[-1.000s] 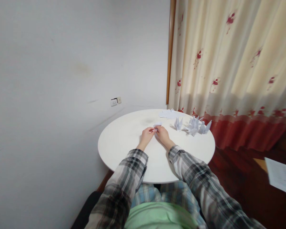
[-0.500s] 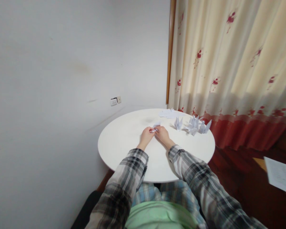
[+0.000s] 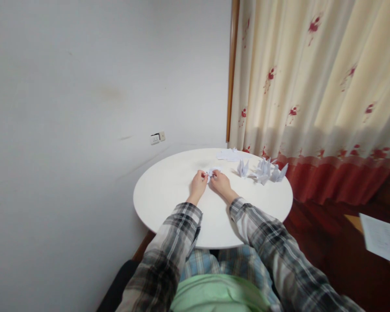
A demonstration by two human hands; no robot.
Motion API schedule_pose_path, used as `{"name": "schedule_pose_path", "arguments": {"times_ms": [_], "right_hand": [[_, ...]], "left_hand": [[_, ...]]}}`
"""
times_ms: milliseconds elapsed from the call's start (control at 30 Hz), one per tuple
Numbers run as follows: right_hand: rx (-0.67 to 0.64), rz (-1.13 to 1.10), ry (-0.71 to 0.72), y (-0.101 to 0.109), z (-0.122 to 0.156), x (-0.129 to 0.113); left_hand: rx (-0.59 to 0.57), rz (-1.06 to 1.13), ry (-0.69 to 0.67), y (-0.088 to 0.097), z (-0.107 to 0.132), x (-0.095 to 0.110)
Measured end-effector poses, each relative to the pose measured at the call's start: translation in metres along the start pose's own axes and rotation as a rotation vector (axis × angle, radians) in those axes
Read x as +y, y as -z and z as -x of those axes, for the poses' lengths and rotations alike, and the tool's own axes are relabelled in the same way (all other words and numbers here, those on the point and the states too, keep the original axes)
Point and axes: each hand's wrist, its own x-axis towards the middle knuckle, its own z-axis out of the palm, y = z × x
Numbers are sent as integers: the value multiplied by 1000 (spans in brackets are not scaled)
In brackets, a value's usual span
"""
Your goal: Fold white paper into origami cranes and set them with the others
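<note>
Between my two hands is a small piece of folded white paper [image 3: 209, 174], partly covered by my fingers. My left hand [image 3: 199, 182] pinches its left side with thumb and fingertips. On the other side, my right hand [image 3: 220, 181] has its fingers closed on the same paper. Both hands are over the middle of a round white table [image 3: 169, 195]. The exact shape of the folds is too small to make out. To the right stands a folded paper crane [image 3: 242, 168], and past it a cluster of several more paper cranes [image 3: 263, 170].
Flat sheets of white paper [image 3: 229, 155] lie at the table's far edge. A wall with a socket [image 3: 155, 139] borders the left, and a flowered curtain [image 3: 299, 86] hangs at the back right. Printed sheets [image 3: 381, 238] rest on a wooden surface at lower right.
My left fingers have shifted slightly up and away from my right hand, so more of the folded paper shows between them. My right hand stays nearly in place; the cranes have not moved.
</note>
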Motion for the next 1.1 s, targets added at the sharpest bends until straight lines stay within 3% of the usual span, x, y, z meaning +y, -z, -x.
{"name": "schedule_pose_path", "arguments": {"times_ms": [267, 533, 767, 1100], "right_hand": [[128, -194, 113, -6, -5, 6], [73, -113, 118, -10, -6, 10], [19, -35, 141, -5, -3, 6], [-15, 109, 95, -1, -3, 3]], "left_hand": [[45, 31, 95, 0, 0, 4], [78, 133, 141, -1, -2, 0], [40, 205, 146, -6, -3, -1], [92, 30, -4, 1, 2, 9]]}}
